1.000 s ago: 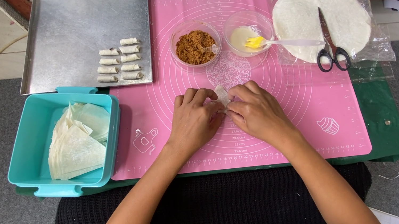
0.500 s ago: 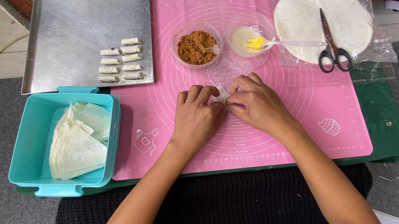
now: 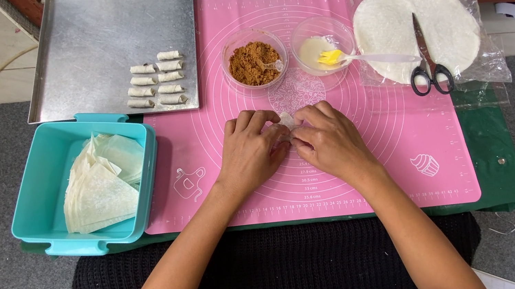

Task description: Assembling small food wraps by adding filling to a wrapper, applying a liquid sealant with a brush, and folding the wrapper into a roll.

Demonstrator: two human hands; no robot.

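My left hand (image 3: 250, 150) and my right hand (image 3: 328, 139) meet at the middle of the pink silicone mat (image 3: 396, 142), fingers curled over a small pale wrapper piece (image 3: 286, 120) that both hands pinch. Most of the piece is hidden under my fingers. Just beyond my hands stand a clear bowl of brown crumbly filling (image 3: 254, 63) and a clear bowl of white paste (image 3: 318, 50) with a yellow-headed brush (image 3: 361, 57) resting in it.
A metal tray (image 3: 88, 47) at the far left holds several small finished rolls (image 3: 157, 83). A teal box (image 3: 37, 202) holds cut wrapper sheets (image 3: 101, 188). Round wrappers (image 3: 384, 26) on plastic carry black scissors (image 3: 427, 64). Cardboard boxes line the back edge.
Both hands have shifted slightly forward on the mat while keeping hold of the wrapper piece; the fingers have closed tighter over it.
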